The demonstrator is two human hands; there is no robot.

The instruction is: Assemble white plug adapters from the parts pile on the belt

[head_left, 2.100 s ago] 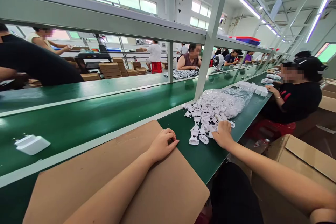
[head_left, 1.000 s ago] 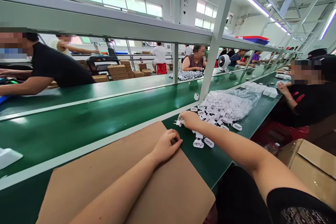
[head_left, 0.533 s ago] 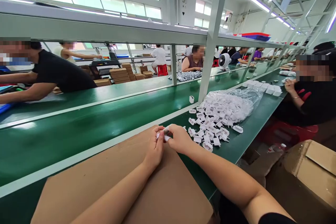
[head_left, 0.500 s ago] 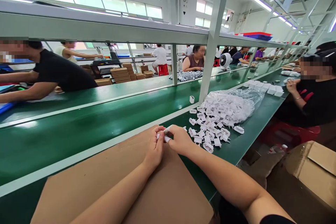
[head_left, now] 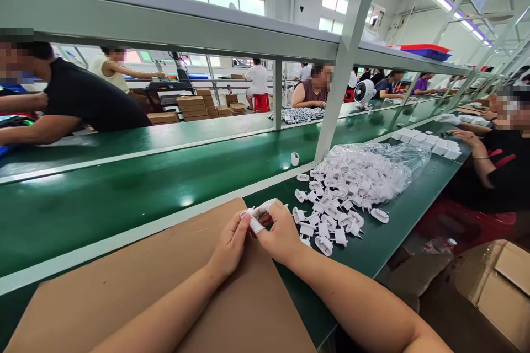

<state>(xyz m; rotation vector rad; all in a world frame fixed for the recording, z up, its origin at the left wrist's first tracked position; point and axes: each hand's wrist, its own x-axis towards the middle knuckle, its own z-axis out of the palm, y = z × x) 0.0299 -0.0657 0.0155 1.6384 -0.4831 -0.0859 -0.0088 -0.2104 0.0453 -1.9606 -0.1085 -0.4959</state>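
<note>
Over the corner of a brown cardboard sheet or box, my two hands meet at the fingertips. My left hand is closed in a pinch on a small white plastic piece, mostly hidden by the fingers. My right hand, with white wraps on its thumb and forefinger, closes on the same piece from the right. Just right of the hands lies a loose pile of white plug housings, some with pins showing. They spill from a clear plastic bag on the green bench.
A green conveyor belt runs beyond the bench, with one white housing on it. A grey post rises behind the pile. White blocks stand in rows near a co-worker at right. Cardboard boxes are below.
The view has tilted and shifted slightly. My right hand's wrapped thumb and forefinger show more openly around the white piece. The co-worker at right has lowered a hand to the bench.
</note>
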